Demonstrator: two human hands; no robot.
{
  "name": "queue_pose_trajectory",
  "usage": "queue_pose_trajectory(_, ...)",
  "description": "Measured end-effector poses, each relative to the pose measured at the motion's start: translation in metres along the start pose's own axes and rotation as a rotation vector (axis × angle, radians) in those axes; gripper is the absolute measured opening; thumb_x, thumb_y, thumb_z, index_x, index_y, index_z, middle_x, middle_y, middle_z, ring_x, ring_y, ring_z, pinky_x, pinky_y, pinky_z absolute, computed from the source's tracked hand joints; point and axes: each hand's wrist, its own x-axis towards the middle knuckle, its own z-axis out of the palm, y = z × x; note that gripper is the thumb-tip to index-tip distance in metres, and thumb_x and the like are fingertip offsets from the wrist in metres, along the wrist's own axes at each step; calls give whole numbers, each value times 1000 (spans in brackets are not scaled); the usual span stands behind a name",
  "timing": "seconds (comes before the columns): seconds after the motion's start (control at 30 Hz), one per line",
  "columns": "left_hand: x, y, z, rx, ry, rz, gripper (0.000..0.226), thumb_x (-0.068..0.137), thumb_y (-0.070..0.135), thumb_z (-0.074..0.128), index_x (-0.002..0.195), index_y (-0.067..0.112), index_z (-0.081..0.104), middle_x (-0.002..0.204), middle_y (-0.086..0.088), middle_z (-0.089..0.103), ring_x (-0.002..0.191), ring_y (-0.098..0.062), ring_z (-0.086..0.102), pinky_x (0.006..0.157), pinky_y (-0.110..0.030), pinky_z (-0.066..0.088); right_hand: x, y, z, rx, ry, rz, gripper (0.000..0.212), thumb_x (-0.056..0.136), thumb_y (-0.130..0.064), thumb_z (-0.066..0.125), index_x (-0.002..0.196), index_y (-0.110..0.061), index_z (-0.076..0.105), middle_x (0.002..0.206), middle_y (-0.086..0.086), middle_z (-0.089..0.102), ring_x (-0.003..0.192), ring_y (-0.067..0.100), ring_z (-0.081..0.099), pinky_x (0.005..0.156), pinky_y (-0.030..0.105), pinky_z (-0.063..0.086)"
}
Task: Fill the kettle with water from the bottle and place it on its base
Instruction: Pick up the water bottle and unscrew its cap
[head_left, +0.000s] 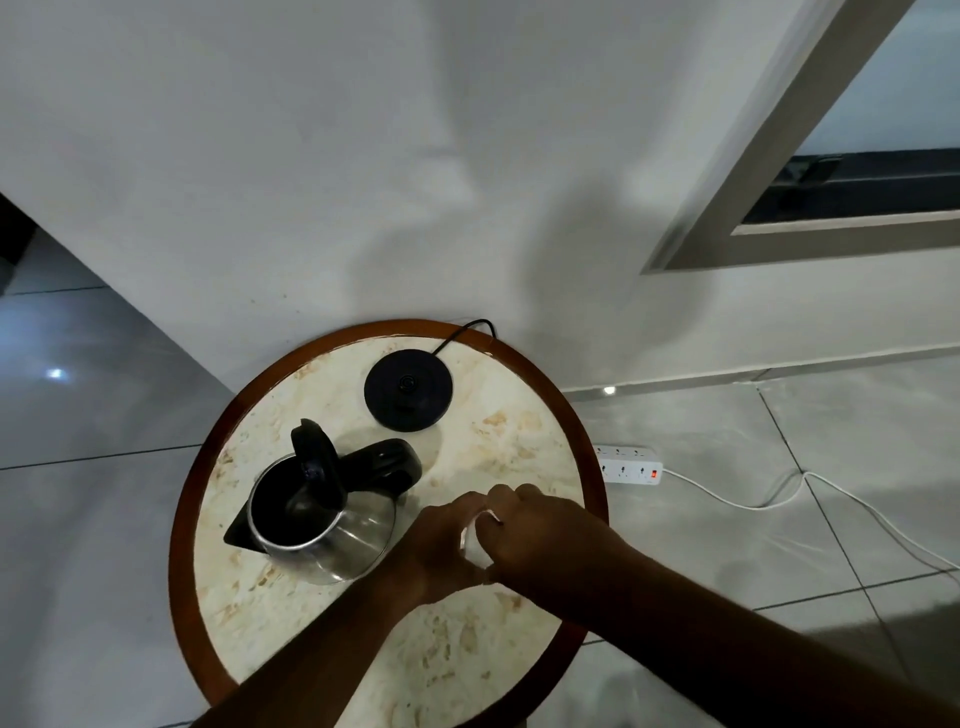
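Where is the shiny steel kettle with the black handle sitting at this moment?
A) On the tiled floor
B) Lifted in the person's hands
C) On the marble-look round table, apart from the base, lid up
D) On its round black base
C: the shiny steel kettle stands on the marble-look round table with its lid raised, while the round black base lies bare farther back.

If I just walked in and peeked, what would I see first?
You would see the shiny kettle first, standing with its lid up on the left of the round table. Next come the left hand and right hand meeting beside it, closed around something small and clear that is mostly hidden. Behind them, near the wall, sits the black base with nothing on it.
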Motion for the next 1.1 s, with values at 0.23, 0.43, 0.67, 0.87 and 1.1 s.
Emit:
queue_pose_trajectory(0.23, 2, -3, -5, 55, -51, 43, 51, 70, 26, 71, 116, 29, 50, 107, 9, 66, 93, -8, 64, 69, -13, 50, -1, 0, -4, -33, -1, -44, 23, 94, -15, 53, 112, -3, 63, 108, 18, 67, 87, 25, 67, 67, 28, 56)
queue_pose_trajectory(0.43, -5, -4, -10, -91, -28, 84, 54, 64, 17, 78, 110, 33, 55, 105, 8, 68, 97, -6, 64, 81, -27, 55, -11, 44, 5, 265, 63, 95, 36, 84, -7, 65, 119, -7, 57, 102, 9, 58, 87, 20, 58, 68, 30, 50)
queue_pose_trajectory(0.67, -6, -4, -3, -140, 42, 107, 55, 65, 16, 83, 112, 32, 59, 107, 13, 67, 100, -7, 64, 80, -22, 54, -11, 67, 119, 447, -95, 591, 23, 83, -20, 70, 99, -6, 64, 107, 10, 55, 93, 25, 59, 81, 34, 51)
queue_pose_trajectory(0.87, -12, -7, 0, -237, 64, 31, 72, 63, 7, 85, 107, 54, 53, 112, 21, 63, 106, -7, 61, 77, -18, 55, -1, 49, 185, 529, -56, 623, 9, 85, -13, 66, 90, -6, 65, 102, 11, 51, 86, 26, 60, 69, 26, 42)
queue_pose_trajectory(1.1, -20, -10, 6, -305, 106, 4, 70, 61, 13, 85, 108, 55, 54, 110, 27, 63, 107, -1, 61, 77, -24, 58, -12, 28, 184, 716, 120, 699, 88, 66, -42, 82, 138, -14, 39, 129, 7, 47, 111, 23, 48, 92, 34, 45)
